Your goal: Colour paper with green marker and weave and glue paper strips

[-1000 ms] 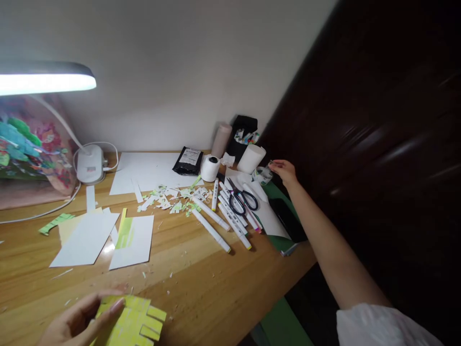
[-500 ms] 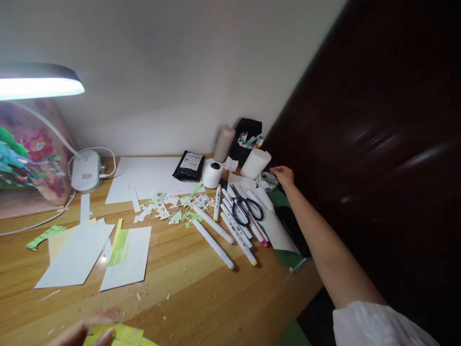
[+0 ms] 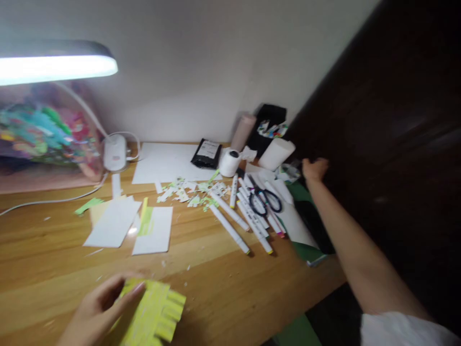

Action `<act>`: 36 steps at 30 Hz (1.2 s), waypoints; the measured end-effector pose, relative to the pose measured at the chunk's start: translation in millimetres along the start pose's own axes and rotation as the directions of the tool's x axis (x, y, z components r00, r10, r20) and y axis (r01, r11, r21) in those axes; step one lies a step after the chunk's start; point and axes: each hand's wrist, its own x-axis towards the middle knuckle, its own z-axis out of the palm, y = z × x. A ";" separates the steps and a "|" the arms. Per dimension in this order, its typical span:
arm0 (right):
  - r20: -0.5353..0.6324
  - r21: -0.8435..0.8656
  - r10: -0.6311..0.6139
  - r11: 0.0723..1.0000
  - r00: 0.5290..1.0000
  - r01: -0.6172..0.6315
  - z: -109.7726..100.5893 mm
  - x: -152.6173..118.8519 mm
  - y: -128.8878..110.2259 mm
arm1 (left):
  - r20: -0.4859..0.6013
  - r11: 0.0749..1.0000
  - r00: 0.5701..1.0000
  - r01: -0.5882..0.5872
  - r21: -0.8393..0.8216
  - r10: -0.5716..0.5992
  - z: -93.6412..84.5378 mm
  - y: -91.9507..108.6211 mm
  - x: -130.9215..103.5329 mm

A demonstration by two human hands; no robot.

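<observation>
One yellow paper piece (image 3: 149, 312) sits in the left fingers (image 3: 131, 295) above the counter (image 3: 223, 293); the right fingers' (image 3: 306, 166) grip is unclear (the black packet's (image 3: 206, 154) label is illegible).

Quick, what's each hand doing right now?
Left hand: closed, holding the yellow slotted piece.
Right hand: reached out to the far right; too blurred to tell if open, closed or holding anything.

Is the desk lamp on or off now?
On: the lamp shows a bright white strip along its underside, and light reflects on the table.
</observation>
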 end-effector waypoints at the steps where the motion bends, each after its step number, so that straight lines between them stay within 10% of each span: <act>1: -0.048 0.030 -0.049 0.998 0.998 0.051 -8.4 -12.0 -10.8 | 0.016 0.999 0.999 -0.036 -0.007 0.036 -2.9 4.3 -1.2; 5: -0.034 0.239 -0.296 0.925 0.955 0.296 -49.2 -88.9 -59.0 | 0.011 0.989 0.991 -0.131 -0.063 0.132 -8.1 15.6 -5.8; 7: 0.247 0.445 -0.502 0.818 0.829 0.363 -75.9 -142.8 -85.1 | 0.045 0.982 0.983 -0.172 -0.084 0.176 -5.6 20.4 -9.7; 9: 0.684 0.583 -0.622 0.780 0.381 0.226 -100.7 -200.0 -109.9 | 0.076 0.976 0.974 -0.207 -0.073 0.212 -1.2 26.4 -14.7; 11: 0.828 0.553 -0.548 0.833 -0.121 0.008 -116.0 -252.6 -129.3 | 0.107 0.964 0.958 -0.263 -0.033 0.265 3.5 33.0 -20.5; 13: 0.806 0.440 -0.485 0.874 -0.340 -0.203 -118.4 -294.4 -140.0 | 0.144 0.938 0.930 -0.346 0.024 0.339 6.6 39.0 -26.5; 16: 0.823 0.268 -0.445 0.852 -0.354 -0.449 -105.9 -332.0 -140.3 | 0.146 0.874 0.890 -0.452 0.176 0.431 3.9 44.3 -35.9; 20: 0.896 0.263 -0.410 0.800 -0.171 -0.540 -86.5 -343.2 -130.2 | -0.148 0.645 0.721 -0.483 0.592 0.676 -24.4 38.2 -53.6; 24: 0.955 0.262 -0.295 0.791 0.030 -0.553 -78.8 -336.0 -123.7 | -0.447 0.567 0.447 -0.179 0.804 0.775 -81.7 5.7 -75.5; 26: 0.964 0.246 -0.259 0.793 0.057 -0.557 -77.6 -332.8 -121.3 | -0.582 0.610 0.394 0.064 0.790 0.711 -114.7 -18.3 -82.6; 31: 0.968 0.247 -0.236 0.841 0.084 -0.481 -77.7 -328.3 -108.9 | -0.637 0.559 0.653 0.372 0.741 0.410 -175.3 -66.3 -84.8; 33: 0.958 0.287 -0.262 0.892 0.120 -0.349 -80.4 -325.1 -102.4 | -0.606 0.534 0.686 0.361 0.765 0.404 -184.9 -72.5 -83.9; 36: 0.884 0.349 -0.361 0.933 0.298 0.094 -85.3 -317.3 -100.9 | -0.594 0.528 0.693 0.352 0.773 0.408 -188.8 -71.1 -83.7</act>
